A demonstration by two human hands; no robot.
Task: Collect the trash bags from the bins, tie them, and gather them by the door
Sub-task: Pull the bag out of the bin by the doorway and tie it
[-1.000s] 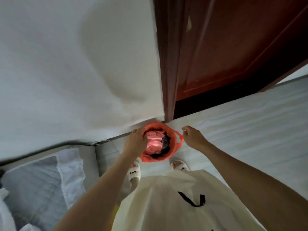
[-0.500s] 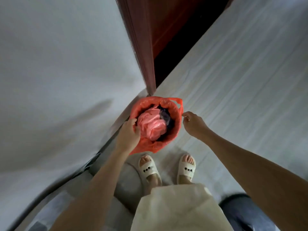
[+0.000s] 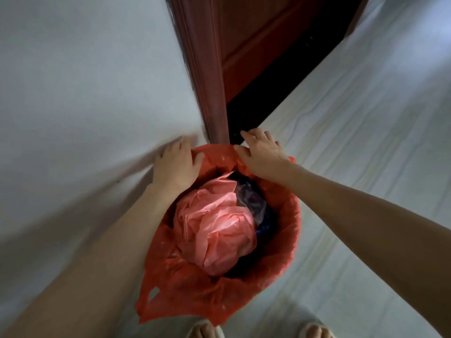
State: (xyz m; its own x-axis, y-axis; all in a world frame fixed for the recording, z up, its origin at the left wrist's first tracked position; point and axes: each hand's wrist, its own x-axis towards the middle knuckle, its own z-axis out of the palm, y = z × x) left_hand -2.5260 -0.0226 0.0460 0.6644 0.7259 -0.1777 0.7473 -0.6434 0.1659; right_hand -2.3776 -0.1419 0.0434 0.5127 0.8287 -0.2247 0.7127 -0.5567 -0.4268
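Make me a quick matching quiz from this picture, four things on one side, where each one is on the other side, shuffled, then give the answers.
Things
1. left hand
2. right hand
3. pink crumpled plastic
4. loose bag handle

Places
A. inside the red trash bag, in the middle
B. hanging over the near rim, toward the feet
C. on the far rim, on the wall side
D. on the far rim, on the side of the door frame

Pairs: 1-C, 2-D, 3-A, 4-B

Thin crinkled red plastic bag (image 3: 280, 259), glossy pink plastic (image 3: 214, 230) inside; door frame (image 3: 207, 81) perhaps varnished wood.
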